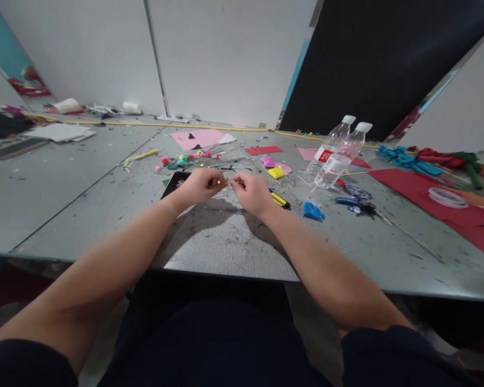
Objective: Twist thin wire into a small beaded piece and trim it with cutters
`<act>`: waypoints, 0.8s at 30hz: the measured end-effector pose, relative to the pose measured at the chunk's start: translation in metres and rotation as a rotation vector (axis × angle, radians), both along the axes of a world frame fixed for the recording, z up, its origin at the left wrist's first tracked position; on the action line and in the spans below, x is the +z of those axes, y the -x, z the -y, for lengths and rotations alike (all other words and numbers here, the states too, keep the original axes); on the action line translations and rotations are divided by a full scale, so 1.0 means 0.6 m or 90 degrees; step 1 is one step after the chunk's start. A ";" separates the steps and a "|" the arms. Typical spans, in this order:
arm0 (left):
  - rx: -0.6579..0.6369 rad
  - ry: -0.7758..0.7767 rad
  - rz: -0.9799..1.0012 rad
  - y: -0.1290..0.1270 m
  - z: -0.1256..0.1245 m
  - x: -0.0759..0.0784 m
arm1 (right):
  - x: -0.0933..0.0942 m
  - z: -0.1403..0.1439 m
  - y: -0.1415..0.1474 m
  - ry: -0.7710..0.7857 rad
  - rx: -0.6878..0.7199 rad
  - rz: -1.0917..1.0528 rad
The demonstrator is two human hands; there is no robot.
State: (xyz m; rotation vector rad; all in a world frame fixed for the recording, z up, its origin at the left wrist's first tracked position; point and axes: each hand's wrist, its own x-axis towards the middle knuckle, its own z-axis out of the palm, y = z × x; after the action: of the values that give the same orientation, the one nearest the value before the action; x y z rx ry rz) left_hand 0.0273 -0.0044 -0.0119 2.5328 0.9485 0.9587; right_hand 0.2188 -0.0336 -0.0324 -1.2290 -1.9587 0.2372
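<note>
- Tiny piece [228, 182], too small to identify, between left hand [204, 186] and right hand [251, 192], above surface [105, 177].
- Pinched in fingers [219, 187] of both.
- Just beside right hand, cutter [280, 199].

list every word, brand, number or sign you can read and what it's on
None can be read for certain.
Left bottle: pale marks on the label's red patch, too blurred to read.
Right bottle: print on its white label, too small and blurred.
</note>
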 end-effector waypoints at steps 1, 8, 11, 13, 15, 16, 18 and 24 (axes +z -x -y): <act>0.007 -0.019 0.001 -0.001 0.001 -0.001 | 0.001 0.001 0.004 0.015 -0.010 -0.019; -0.002 -0.032 -0.004 -0.005 0.007 -0.004 | 0.003 0.008 0.002 -0.042 0.008 0.030; -0.032 -0.048 -0.036 -0.004 0.007 -0.003 | 0.002 0.007 -0.004 -0.077 0.037 0.096; -0.021 -0.062 -0.042 -0.003 0.005 -0.003 | 0.003 0.006 -0.005 -0.083 0.043 0.117; -0.011 -0.063 -0.040 -0.002 0.005 -0.002 | 0.003 0.007 -0.004 -0.082 0.032 0.125; -0.006 -0.057 -0.036 -0.002 0.005 -0.002 | 0.004 0.008 -0.002 -0.080 0.022 0.126; 0.010 -0.037 -0.019 -0.004 0.007 -0.001 | 0.004 0.010 0.001 -0.076 0.001 0.129; 0.044 0.054 0.043 -0.011 0.010 -0.002 | 0.009 0.019 0.004 -0.061 -0.011 0.168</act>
State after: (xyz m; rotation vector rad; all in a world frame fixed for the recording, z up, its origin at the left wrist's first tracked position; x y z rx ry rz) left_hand 0.0342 -0.0106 -0.0133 2.3970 1.0404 0.9949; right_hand 0.2166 -0.0450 -0.0272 -1.2658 -2.1552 -0.0313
